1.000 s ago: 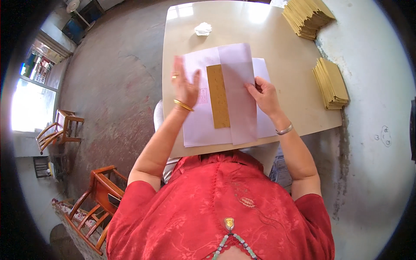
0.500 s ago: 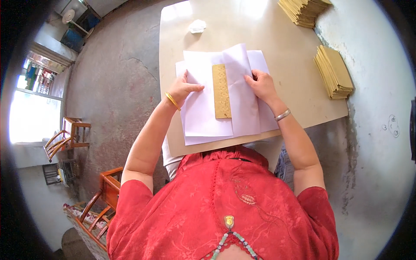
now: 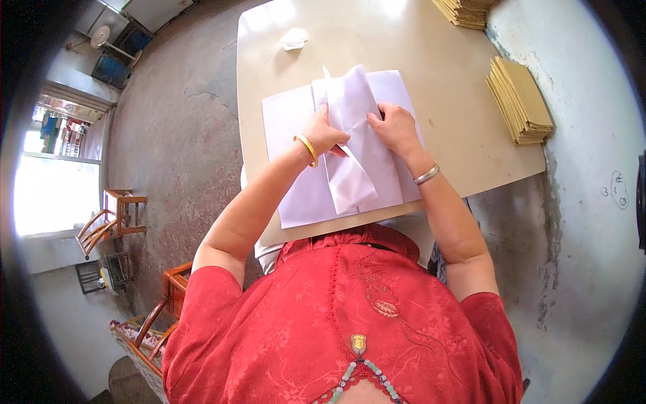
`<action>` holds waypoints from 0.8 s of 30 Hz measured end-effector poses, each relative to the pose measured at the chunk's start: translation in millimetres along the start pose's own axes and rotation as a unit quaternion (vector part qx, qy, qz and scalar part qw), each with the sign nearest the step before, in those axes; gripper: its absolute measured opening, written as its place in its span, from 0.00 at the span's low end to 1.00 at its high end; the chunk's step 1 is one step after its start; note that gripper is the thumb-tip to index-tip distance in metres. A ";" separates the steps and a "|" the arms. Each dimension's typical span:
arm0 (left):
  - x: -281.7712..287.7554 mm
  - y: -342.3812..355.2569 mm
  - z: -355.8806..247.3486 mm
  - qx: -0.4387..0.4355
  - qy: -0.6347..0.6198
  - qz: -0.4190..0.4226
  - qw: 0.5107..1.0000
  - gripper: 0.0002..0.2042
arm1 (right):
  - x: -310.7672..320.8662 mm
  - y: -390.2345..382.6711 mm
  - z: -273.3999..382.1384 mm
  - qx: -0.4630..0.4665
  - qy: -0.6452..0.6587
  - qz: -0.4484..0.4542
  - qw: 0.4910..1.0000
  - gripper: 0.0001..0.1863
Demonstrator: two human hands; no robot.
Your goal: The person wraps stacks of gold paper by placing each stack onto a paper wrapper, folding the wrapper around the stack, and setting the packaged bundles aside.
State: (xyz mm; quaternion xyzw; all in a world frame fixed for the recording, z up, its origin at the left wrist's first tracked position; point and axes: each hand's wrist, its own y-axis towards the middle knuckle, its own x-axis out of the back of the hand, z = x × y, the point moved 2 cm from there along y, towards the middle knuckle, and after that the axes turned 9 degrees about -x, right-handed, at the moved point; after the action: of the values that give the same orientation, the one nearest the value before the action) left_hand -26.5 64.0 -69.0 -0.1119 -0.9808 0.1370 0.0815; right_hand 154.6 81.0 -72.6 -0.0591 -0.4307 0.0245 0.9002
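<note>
Several sheets of white paper (image 3: 289,118) lie on the near part of the table. The top sheet (image 3: 351,183) is bent up from both sides, its left flap folded over toward the middle. My left hand (image 3: 324,135), with a gold bangle at the wrist, pinches that left flap between thumb and fingers. On the right flap, my right hand (image 3: 396,128) is closed with thumb and fingers at the paper, a silver bangle behind it. The paper covers the yellow embossed strip, which cannot be seen now.
A crumpled white paper (image 3: 293,39) lies on the beige table (image 3: 457,114) toward the far left. Two stacks of folded yellow paper, one nearer (image 3: 521,101) and one farther (image 3: 464,10), stand along the right wall (image 3: 599,222). Wooden chairs (image 3: 175,296) are at the left.
My left hand has moved right, bringing the left flap over the yellow strip and hiding it. My right hand has shifted slightly left, still at the right flap.
</note>
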 end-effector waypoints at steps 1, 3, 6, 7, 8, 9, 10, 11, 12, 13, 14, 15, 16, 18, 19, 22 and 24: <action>0.0 -0.3 2.1 0.001 0.001 0.000 1.000 0.40 | -0.9 -0.2 0.3 -0.005 0.003 -0.001 1.000 0.17; 0.2 -3.1 4.4 -0.046 -0.009 -0.011 0.999 0.39 | -2.4 -1.0 1.2 -0.010 0.007 -0.001 1.000 0.17; -12.4 -16.9 4.1 -0.042 -0.057 -0.025 0.997 0.37 | -0.7 -2.5 -0.4 -0.001 -0.013 -0.011 1.000 0.17; -14.9 -20.6 6.5 -0.072 0.000 -0.033 0.997 0.34 | -0.2 -1.9 0.0 0.000 -0.013 -0.006 1.000 0.16; -17.6 -27.1 10.3 -0.071 0.000 -0.033 0.997 0.34 | -0.5 -1.4 0.1 0.001 -0.014 0.000 1.000 0.16; -21.9 -36.9 11.9 -0.129 0.074 -0.017 0.989 0.32 | -2.4 -0.6 -0.8 0.001 -0.015 0.002 1.000 0.16; -27.1 -48.0 11.0 -0.187 0.147 0.001 0.971 0.30 | -4.0 0.5 -2.0 0.007 -0.027 -0.013 1.000 0.15; -32.6 -61.7 9.9 -0.236 0.226 0.015 0.945 0.27 | -5.3 1.0 -2.0 0.014 -0.038 -0.026 0.999 0.15; -37.7 -74.7 9.8 -0.284 0.303 0.029 0.910 0.25 | -5.6 0.6 -1.4 0.015 -0.039 -0.024 0.999 0.15; -41.4 -81.7 17.8 -0.328 0.355 0.041 0.874 0.24 | -3.7 -0.3 0.7 0.016 -0.034 -0.029 0.999 0.15; -44.0 -87.9 24.3 -0.328 0.354 0.040 0.875 0.24 | -2.9 -0.6 2.0 0.018 -0.027 -0.034 0.999 0.14; -48.5 -94.7 28.6 -0.365 0.410 0.047 0.835 0.25 | -3.0 0.2 1.6 0.019 -0.029 -0.034 0.999 0.14; -51.8 -100.2 32.8 -0.399 0.464 0.054 0.789 0.25 | -3.8 1.1 -0.1 0.015 -0.017 -0.030 0.999 0.15; -52.9 -102.9 41.0 -0.383 0.479 0.073 0.787 0.27 | -2.6 2.0 -1.0 0.013 -0.007 -0.025 1.000 0.16; -53.8 -103.7 43.7 -0.382 0.483 0.077 0.784 0.28 | -0.6 1.3 1.0 -0.002 0.012 -0.004 1.000 0.18; -57.0 -106.2 43.2 -0.355 0.525 0.101 0.767 0.30 | 0.4 -5.6 8.9 -0.005 0.018 0.002 1.000 0.22; -58.2 -108.4 38.5 -0.329 0.561 0.122 0.749 0.31 | -1.2 -10.2 11.2 0.005 0.005 -0.015 1.000 0.24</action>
State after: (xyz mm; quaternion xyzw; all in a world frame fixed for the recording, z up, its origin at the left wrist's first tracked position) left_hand 0.8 -61.3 -81.9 -0.3070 -0.7208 -0.2728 0.5584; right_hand 145.1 71.7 -65.2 -0.0483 -0.4269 0.0134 0.9029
